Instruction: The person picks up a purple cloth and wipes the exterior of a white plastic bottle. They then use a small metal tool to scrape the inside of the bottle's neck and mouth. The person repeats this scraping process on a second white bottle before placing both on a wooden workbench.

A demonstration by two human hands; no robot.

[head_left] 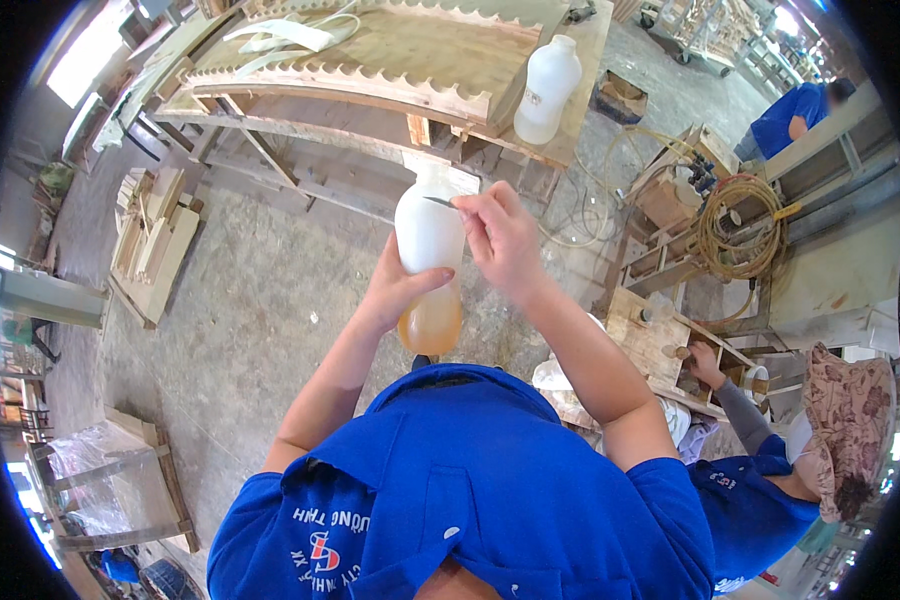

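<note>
The white plastic bottle (pixel 430 258) is held in front of the person's chest, above bare concrete floor (pixel 270 300) and short of the wooden workbench (pixel 390 60). Its long axis runs near upright in the picture, neck end toward the workbench, base toward the chest. An amber liquid fills the lower part only; the upper part reads opaque white.

The left hand (pixel 398 290) wraps the bottle's lower body from the left, thumb across the front face, grip closed firmly on it. The forearm rises from the lower left, elbow bent.

The right hand (pixel 500 235) sits at the bottle's upper right shoulder, fingers pinched on a thin dark pointed tool (pixel 440 201) whose tip lies against the bottle's upper wall. The tool lies roughly level, pointing left. The right forearm comes up from the lower right.

Between bottle and workbench edge there is open room. A second white bottle (pixel 547 88) stands on the workbench's right end, well apart from the held one. Right of the held bottle, a coiled hose (pixel 735 225) lies on a wooden stand, and another person's hand (pixel 703 360) works at a wooden box (pixel 650 335).
</note>
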